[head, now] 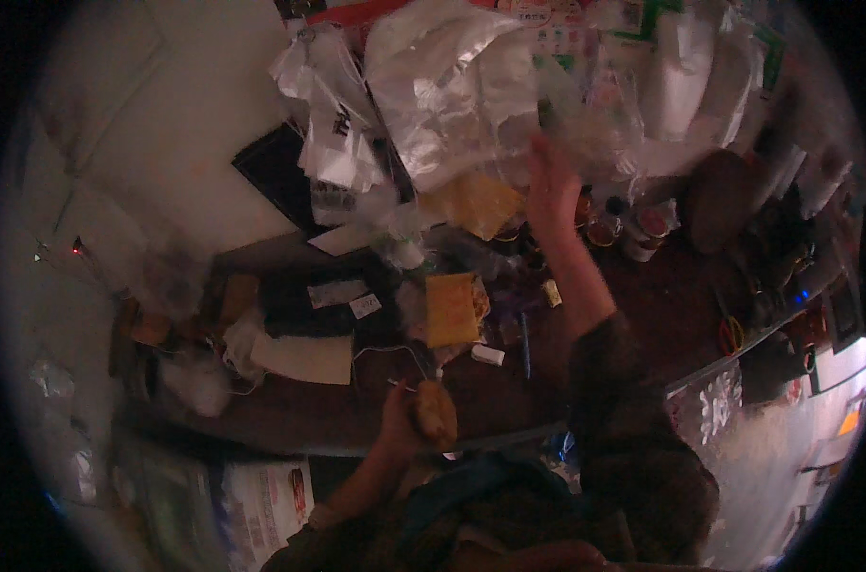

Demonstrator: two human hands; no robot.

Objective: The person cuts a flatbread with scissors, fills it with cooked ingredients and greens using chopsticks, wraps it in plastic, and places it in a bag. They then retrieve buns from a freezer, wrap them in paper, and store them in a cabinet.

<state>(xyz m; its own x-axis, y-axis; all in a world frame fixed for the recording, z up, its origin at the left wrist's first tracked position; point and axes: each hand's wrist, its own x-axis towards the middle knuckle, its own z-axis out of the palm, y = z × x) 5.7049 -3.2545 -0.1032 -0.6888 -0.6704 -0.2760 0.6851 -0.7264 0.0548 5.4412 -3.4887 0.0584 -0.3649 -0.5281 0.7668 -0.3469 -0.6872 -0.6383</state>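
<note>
My left hand (pixel 398 427) is near the front edge of the dark desk, closed around a rounded tan object (pixel 436 415) whose kind I cannot tell. Its thumb lies by a thin white stick-like piece. My right hand (pixel 553 191) is raised over the back of the desk, blurred, in front of clear plastic bags (pixel 597 129); whether it touches them or holds anything cannot be made out. Between the hands lie a yellow packet (pixel 452 309), a small white block-like object (pixel 488 354) and a thin blue stick (pixel 526 345).
Large silvery plastic bags (pixel 454 86) hang at the back. Scissors with red and yellow handles (pixel 731 334) lie at the right. Small round containers (pixel 604 227) stand behind my right forearm. A cream sheet (pixel 304 357) lies at the left, beside crumpled plastic (pixel 197 379).
</note>
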